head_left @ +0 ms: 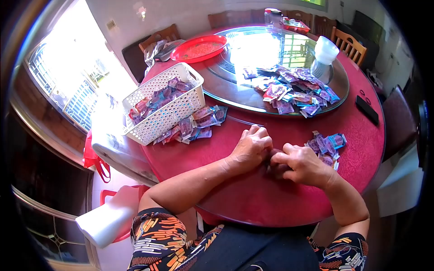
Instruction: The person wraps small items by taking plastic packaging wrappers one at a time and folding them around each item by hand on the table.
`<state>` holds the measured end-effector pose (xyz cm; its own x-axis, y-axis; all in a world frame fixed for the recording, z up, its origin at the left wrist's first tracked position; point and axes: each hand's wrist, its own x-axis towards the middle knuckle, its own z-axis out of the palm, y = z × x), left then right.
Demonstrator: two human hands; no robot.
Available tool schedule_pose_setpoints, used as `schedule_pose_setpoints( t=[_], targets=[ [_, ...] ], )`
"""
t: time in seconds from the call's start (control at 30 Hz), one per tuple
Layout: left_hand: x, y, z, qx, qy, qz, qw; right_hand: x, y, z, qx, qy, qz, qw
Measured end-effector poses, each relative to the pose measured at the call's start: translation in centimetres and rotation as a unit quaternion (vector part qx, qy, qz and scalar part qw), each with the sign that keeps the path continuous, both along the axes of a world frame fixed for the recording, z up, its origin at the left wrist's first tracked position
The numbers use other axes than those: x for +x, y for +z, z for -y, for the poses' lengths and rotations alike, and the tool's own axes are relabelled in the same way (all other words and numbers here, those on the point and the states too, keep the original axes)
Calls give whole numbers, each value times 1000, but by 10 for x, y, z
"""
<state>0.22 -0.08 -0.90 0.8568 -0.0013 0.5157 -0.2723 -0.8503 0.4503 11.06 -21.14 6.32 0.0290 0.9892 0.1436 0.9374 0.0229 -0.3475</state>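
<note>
Over the red tablecloth [235, 198], my left hand [254, 147] and my right hand [302, 163] are close together, fingers curled inward. Whatever lies between them is dark and mostly hidden, so I cannot make it out. Just right of my right hand lies a small pile of purple and blue packets [326, 145]. Left of my left hand, more small packets [205, 119] lie against a white perforated basket [167, 110], which holds several similar packets [158, 99]. A large heap of packets [294, 88] rests on the glass turntable beyond my hands.
The glass turntable [217, 86] also carries white bowls [326, 49]. A red round tray [199, 48] sits at the back left. A black phone [366, 109] lies near the right edge. Wooden chairs [349, 45] surround the table; a red stool [106, 194] stands at lower left.
</note>
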Motion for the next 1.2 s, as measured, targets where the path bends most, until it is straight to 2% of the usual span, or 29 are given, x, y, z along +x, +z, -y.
schedule_pose_setpoints(
  t=[0.13, 0.23, 0.27, 0.37, 0.6, 0.73, 0.83, 0.97, 1.0, 1.13, 1.2],
  targets=[
    [-3, 4, 2, -3, -5, -7, 1000, 0, 21, 11, -114, 24, -3, 993],
    [-1, 2, 3, 4, 6, -9, 1000, 3, 16, 6, -92, 19, -68, 993],
    [0, -1, 2, 5, 13, 0, 1000, 5, 1, 2, -48, 12, -66, 997],
    [4, -7, 2, 8, 27, 13, 1000, 1, -1, 0, -21, -22, -52, 998],
    [1, 1, 1, 19, 26, 4, 999, 13, 16, 14, -141, -42, -33, 989],
    [4, -3, 0, 26, 31, 10, 999, 7, -4, 2, -4, -21, -30, 999],
    [4, -2, -1, 31, 32, 13, 999, 0, 0, 4, -21, -45, -18, 999],
    [4, 0, -1, 32, 29, 11, 999, 11, 25, 13, -161, -27, -27, 986],
    [4, 0, -2, 34, 31, 11, 999, 15, 22, 14, -145, -14, -19, 989],
    [5, 0, -1, 42, 36, 15, 998, 10, -6, 0, 60, -23, -53, 997],
    [5, -2, -2, 43, 35, 15, 998, 4, -12, -3, 43, -41, -33, 998]
  ],
)
